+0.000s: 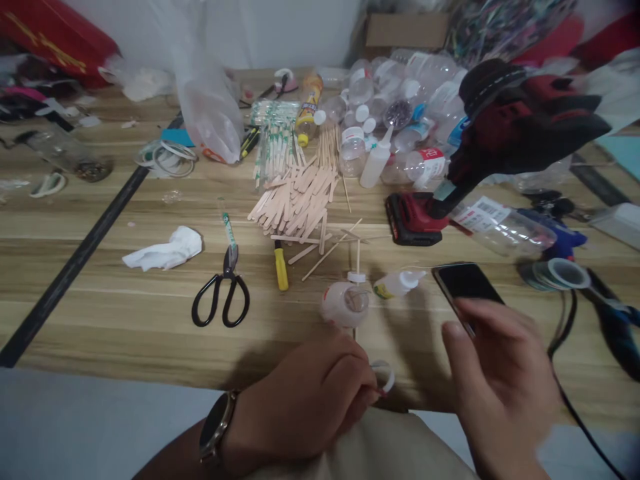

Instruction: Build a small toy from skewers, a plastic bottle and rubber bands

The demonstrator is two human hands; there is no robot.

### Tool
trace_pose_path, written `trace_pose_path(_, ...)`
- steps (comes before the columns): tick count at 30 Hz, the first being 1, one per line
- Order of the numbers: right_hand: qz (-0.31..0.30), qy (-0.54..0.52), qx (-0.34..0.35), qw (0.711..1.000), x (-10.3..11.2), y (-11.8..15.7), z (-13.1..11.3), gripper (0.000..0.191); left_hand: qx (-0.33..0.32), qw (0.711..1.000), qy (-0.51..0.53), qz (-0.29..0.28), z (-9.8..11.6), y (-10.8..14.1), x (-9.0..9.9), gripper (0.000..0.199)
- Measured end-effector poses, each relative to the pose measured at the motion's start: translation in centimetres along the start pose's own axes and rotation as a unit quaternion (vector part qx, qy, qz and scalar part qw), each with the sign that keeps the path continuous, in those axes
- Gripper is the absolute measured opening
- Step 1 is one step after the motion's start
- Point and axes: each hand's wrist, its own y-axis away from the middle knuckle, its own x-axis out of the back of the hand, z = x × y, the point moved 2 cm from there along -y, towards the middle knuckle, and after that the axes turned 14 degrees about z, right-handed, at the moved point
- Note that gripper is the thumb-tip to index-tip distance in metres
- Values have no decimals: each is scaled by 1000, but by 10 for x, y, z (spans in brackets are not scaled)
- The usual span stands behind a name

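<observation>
My left hand, a watch on its wrist, is closed at the near edge of the table. A small white plastic ring with a bit of red shows at its fingertips. My right hand is apart from it, thumb and fingers spread, over the near end of a black phone; nothing shows in its grip. Just beyond my left hand is a small clear plastic bottle, with a white cap and a thin wooden stick beside it. A small white glue bottle lies to its right.
Black-handled scissors, a yellow-handled screwdriver and crumpled tissue lie left. Several craft sticks are heaped mid-table before empty plastic bottles. A red-and-black cordless power tool stands right, near a cable.
</observation>
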Motion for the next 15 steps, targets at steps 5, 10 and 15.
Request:
trace_pose_path(5, -278, -84, 108, 951, 10, 1, -30, 22, 22, 1000, 22, -4, 1, 0, -2, 18)
trace_pose_path(10, -295, -134, 104, 940, 3, -1, -30, 27, 22, 998, 57, 2, 2, 0, -3, 13)
trace_pose_path(15, -297, -126, 82, 943, 6, -5, -36, 26, 62, 995, 72, 10, 2, 3, -2, 13)
